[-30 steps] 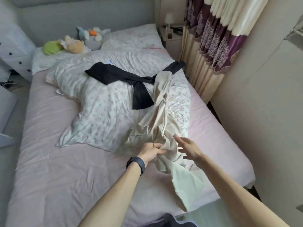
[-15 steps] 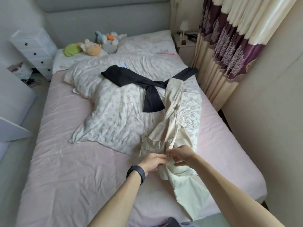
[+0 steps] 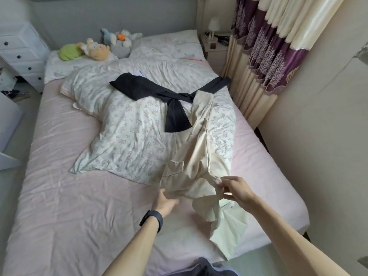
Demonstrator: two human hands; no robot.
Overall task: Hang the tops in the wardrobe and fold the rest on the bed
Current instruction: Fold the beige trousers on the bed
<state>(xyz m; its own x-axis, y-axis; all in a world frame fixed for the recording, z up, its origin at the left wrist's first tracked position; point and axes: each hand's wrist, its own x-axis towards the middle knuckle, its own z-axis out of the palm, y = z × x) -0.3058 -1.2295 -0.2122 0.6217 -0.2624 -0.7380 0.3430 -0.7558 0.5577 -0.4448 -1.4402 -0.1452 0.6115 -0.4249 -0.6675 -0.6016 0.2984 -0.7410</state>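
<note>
inspecting the cream garment (image 3: 199, 152): it lies lengthwise along the right side of the bed (image 3: 69, 206), its upper part over the floral duvet (image 3: 123, 124) and its lower end spilling over the foot edge. my right hand (image 3: 237, 189) pinches a bunched fold of it between thumb and fingertips, near the foot edge. my left hand (image 3: 165, 202) sits just beside the cloth's left edge, fingers loosely spread and gripping nothing; whether they touch the cloth i cannot tell.

judgement: the step in hand is spreading the piece flat for folding. to do it well, i would take the left edge with the free hand, draw both hands apart to remove the twist, and pull the piece clear of the black garment (image 3: 151, 90) crossing its far end.

against half a second ago: both hands met on the same fold; the left has since let go and moved leftward.
</note>
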